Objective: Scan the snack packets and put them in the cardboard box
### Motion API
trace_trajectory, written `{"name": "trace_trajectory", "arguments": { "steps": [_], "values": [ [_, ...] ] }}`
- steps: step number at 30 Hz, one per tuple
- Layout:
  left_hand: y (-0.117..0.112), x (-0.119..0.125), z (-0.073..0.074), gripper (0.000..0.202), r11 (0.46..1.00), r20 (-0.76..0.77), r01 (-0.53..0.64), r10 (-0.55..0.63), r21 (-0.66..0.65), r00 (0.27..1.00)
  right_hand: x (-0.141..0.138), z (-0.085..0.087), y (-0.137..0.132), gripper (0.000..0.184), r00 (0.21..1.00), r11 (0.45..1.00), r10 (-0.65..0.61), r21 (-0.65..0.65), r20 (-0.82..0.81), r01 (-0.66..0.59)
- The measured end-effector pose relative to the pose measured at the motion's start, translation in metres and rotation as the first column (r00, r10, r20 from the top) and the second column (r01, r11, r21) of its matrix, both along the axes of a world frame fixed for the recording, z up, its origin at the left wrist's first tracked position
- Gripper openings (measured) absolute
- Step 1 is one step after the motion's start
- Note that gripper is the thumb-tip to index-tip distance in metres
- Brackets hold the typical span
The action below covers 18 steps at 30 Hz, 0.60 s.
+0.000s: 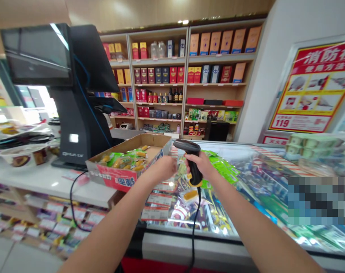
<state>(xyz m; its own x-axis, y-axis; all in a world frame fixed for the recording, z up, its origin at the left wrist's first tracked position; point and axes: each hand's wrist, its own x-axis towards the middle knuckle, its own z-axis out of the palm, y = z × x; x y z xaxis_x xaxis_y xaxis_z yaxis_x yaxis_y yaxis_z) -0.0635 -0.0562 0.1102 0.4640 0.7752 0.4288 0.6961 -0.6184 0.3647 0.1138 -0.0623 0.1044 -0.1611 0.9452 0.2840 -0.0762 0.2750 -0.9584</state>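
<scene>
My right hand (201, 163) is wrapped around the handle of a black barcode scanner (195, 173), held upright over the glass-topped counter with its cord (195, 216) hanging down. Just left of it, my left hand (167, 169) is closed with fingers curled; whatever it holds, if anything, is hidden. Beside that hand stands an open cardboard box (112, 180) containing several packaged yellow snacks (138, 165) in green and clear wrappers. Flat green packets (225, 169) lie on the glass behind the scanner. A single yellow snack packet (190, 195) rests nearer, below the scanner.
A black checkout terminal (78, 125) rises from the white counter (53, 184) at left, near bowl-shaped tubs (27, 157). Price cards (155, 206) lie by the box. Stacked cartons (311, 146) sit at right. Shelves (161, 85) of boxed goods line the back wall.
</scene>
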Motion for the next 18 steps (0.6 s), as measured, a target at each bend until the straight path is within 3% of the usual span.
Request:
{"name": "trace_trajectory", "arguments": {
  "steps": [3, 8, 11, 15, 16, 18],
  "values": [
    [-0.003, 0.039, -0.033, 0.025, 0.961, 0.015, 0.232, -0.232, -0.153, 0.973, 0.022, -0.007, 0.004, 0.02, 0.996, 0.996, -0.087, -0.027, -0.023, 0.087],
    [0.001, 0.07, -0.073, 0.054, 0.961, 0.045, 0.254, -0.25, -0.107, 0.967, 0.043, -0.021, 0.01, 0.019, 0.978, 0.98, -0.186, -0.091, -0.098, 0.177],
    [0.013, 0.064, -0.082, 0.041, 0.952, 0.114, 0.275, -0.261, -0.136, 0.959, 0.049, -0.033, 0.013, 0.022, 0.968, 0.971, -0.215, -0.13, -0.127, 0.199],
    [0.036, 0.049, -0.081, 0.018, 0.872, 0.324, 0.357, -0.249, -0.335, 0.913, 0.057, -0.047, 0.012, 0.022, 0.974, 0.971, -0.195, -0.16, -0.119, 0.175],
    [0.042, 0.046, -0.08, 0.017, 0.851, 0.437, 0.376, -0.199, -0.367, 0.877, 0.058, -0.05, 0.011, 0.021, 0.977, 0.973, -0.182, -0.165, -0.107, 0.163],
    [0.052, 0.043, -0.078, 0.023, 0.826, 0.675, 0.408, -0.046, -0.389, 0.736, 0.061, -0.052, 0.009, 0.02, 0.985, 0.976, -0.148, -0.175, -0.083, 0.132]
  ]
}}
